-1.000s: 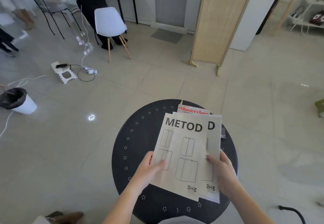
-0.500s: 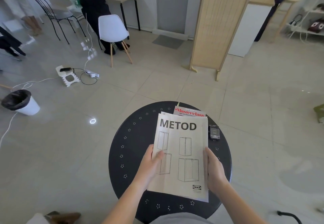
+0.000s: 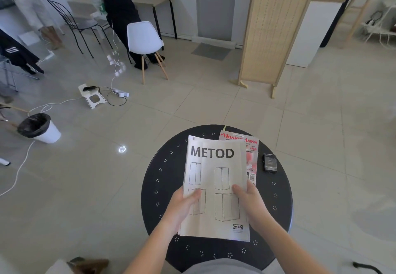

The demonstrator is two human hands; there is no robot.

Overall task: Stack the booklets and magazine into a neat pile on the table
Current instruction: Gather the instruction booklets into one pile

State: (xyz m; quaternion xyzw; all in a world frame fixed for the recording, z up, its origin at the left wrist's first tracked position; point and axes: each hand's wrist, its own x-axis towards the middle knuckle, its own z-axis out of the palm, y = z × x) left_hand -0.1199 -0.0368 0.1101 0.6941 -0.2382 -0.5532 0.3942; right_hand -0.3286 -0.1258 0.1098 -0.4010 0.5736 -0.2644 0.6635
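Gripping white METOD booklets (image 3: 215, 188), seemingly squared, over red magazine (image 3: 250, 151).

Matt white paper on the METOD booklet (image 3: 216, 188); glossy printed paper on the magazine (image 3: 250, 151). Matt black, perforated metal for the round table (image 3: 154, 188), lower centre. Polished, reflective tile across the floor (image 3: 321, 134).

The room is brightly and evenly lit, with soft light and only faint shadows. A small round glare spot (image 3: 122, 149) shines on the glossy floor tiles (image 3: 214, 106) left of the bench (image 3: 154, 188), and pale reflections streak the tiles at far left. The wide lens bends straight lines near the edges. The centre is sharp enough to read the booklet (image 3: 216, 188) print; the hands (image 3: 182, 207) and far corners look slightly soft.
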